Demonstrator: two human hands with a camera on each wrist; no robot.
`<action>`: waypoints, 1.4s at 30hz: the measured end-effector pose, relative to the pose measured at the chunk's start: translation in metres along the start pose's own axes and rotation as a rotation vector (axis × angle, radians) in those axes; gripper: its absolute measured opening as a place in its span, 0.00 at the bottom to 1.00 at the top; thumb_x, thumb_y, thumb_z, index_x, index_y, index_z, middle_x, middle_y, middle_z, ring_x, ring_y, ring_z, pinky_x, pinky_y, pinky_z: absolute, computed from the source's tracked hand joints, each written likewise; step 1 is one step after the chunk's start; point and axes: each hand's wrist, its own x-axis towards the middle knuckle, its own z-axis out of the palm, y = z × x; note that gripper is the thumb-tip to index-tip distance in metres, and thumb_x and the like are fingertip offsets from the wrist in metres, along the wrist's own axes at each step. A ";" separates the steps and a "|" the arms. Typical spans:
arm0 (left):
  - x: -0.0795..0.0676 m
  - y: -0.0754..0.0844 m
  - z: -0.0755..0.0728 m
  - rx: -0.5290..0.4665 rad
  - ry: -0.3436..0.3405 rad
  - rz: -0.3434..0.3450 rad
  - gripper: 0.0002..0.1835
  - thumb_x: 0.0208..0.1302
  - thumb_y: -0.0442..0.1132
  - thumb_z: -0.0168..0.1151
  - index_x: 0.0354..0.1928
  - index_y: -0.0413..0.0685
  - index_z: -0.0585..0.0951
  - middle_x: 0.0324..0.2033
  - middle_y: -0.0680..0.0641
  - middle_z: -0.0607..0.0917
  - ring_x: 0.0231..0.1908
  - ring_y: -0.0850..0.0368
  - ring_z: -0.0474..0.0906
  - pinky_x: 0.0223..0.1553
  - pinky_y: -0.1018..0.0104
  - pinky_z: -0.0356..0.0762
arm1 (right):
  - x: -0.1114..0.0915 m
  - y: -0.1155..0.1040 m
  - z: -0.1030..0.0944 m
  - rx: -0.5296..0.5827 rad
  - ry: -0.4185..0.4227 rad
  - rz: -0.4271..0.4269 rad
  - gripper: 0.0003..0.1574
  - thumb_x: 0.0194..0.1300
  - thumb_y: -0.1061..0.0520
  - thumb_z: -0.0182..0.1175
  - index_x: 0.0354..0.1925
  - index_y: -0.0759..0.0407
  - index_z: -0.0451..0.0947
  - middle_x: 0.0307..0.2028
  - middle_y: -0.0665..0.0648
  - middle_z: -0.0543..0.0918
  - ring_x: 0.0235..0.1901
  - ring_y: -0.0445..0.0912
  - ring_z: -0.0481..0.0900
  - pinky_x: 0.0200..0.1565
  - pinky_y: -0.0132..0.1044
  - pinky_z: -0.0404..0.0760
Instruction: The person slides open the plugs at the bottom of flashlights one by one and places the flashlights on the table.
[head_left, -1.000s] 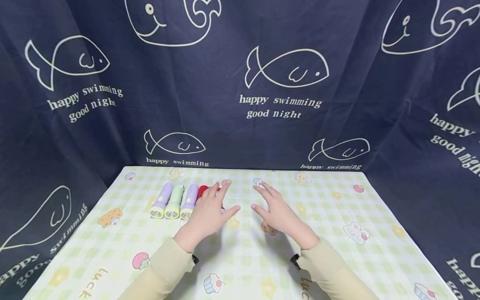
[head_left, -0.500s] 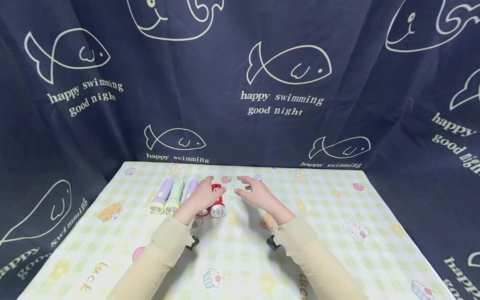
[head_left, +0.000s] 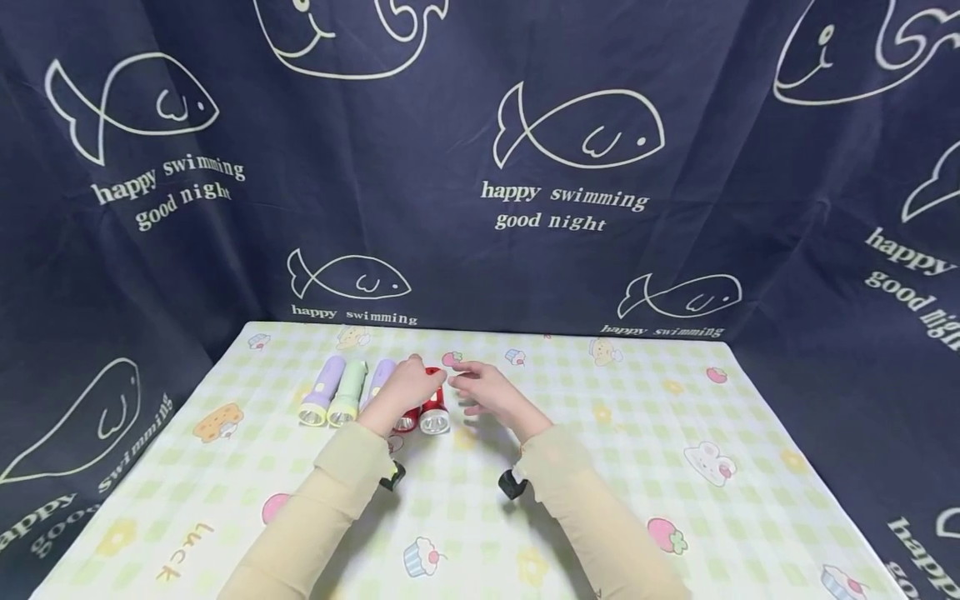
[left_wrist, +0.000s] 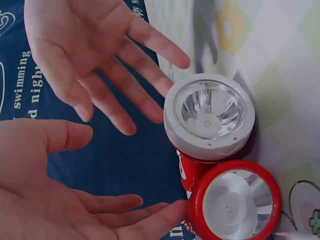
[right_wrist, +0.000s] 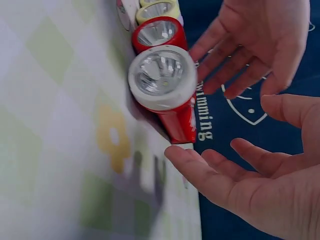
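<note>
A red flashlight with a white rim (head_left: 433, 412) lies at the right end of a row, its lens facing me. Beside it is a red flashlight with a red rim (left_wrist: 272, 200), partly hidden by my left hand (head_left: 408, 392) in the head view. That hand is over the red pair, fingers extended, a fingertip right at the red rim in the left wrist view. Just right of the row, my right hand (head_left: 491, 392) has its palm facing left, fingers apart. In the right wrist view its fingertips are close to the white-rimmed flashlight's body. Neither hand grips anything.
Left of the red pair lie a purple flashlight (head_left: 380, 375), a green flashlight (head_left: 349, 390) and another purple flashlight (head_left: 324, 387). They lie on a checked tablecloth (head_left: 600, 467). A dark blue fish-print curtain (head_left: 450, 167) hangs behind the table's far edge.
My right hand has moved left toward the flashlights. My left hand has shifted slightly left, and the white-rimmed flashlight, earlier mostly covered, now shows between the hands.
</note>
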 end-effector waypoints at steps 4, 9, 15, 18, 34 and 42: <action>0.002 0.001 0.000 0.022 0.013 -0.016 0.29 0.63 0.49 0.52 0.52 0.25 0.72 0.47 0.31 0.79 0.45 0.40 0.78 0.48 0.52 0.77 | 0.004 0.003 0.006 0.043 0.015 0.025 0.31 0.66 0.55 0.56 0.64 0.64 0.65 0.55 0.66 0.75 0.52 0.62 0.74 0.49 0.52 0.80; 0.006 0.001 0.003 0.058 -0.008 -0.024 0.24 0.63 0.48 0.51 0.45 0.29 0.77 0.42 0.36 0.81 0.35 0.46 0.76 0.38 0.57 0.77 | -0.001 -0.002 0.009 0.096 0.007 0.039 0.30 0.67 0.57 0.54 0.64 0.68 0.64 0.54 0.69 0.74 0.47 0.60 0.75 0.51 0.54 0.79; 0.011 0.000 0.007 0.110 0.013 0.000 0.19 0.63 0.46 0.50 0.32 0.35 0.79 0.38 0.37 0.82 0.35 0.45 0.76 0.41 0.56 0.75 | 0.013 0.010 0.014 0.079 0.032 0.048 0.30 0.66 0.56 0.54 0.63 0.67 0.65 0.50 0.66 0.77 0.43 0.53 0.77 0.47 0.50 0.82; 0.012 0.000 0.008 0.115 0.023 0.016 0.18 0.63 0.44 0.49 0.31 0.35 0.80 0.40 0.36 0.83 0.37 0.44 0.78 0.43 0.54 0.76 | 0.017 0.015 0.018 0.064 0.042 0.040 0.30 0.66 0.57 0.54 0.63 0.67 0.65 0.54 0.66 0.76 0.47 0.56 0.77 0.46 0.48 0.83; 0.010 0.015 0.018 0.128 0.005 -0.007 0.16 0.63 0.39 0.47 0.29 0.37 0.82 0.37 0.37 0.83 0.32 0.48 0.77 0.38 0.57 0.79 | 0.030 0.032 0.032 0.022 0.188 0.003 0.25 0.54 0.67 0.54 0.52 0.69 0.77 0.41 0.62 0.83 0.36 0.47 0.81 0.39 0.35 0.84; 0.009 0.016 0.020 0.134 0.031 -0.029 0.16 0.65 0.39 0.48 0.34 0.34 0.82 0.36 0.37 0.83 0.32 0.48 0.78 0.39 0.56 0.80 | 0.029 0.035 0.034 0.040 0.194 -0.030 0.26 0.51 0.67 0.56 0.52 0.68 0.78 0.45 0.63 0.83 0.32 0.44 0.80 0.37 0.34 0.84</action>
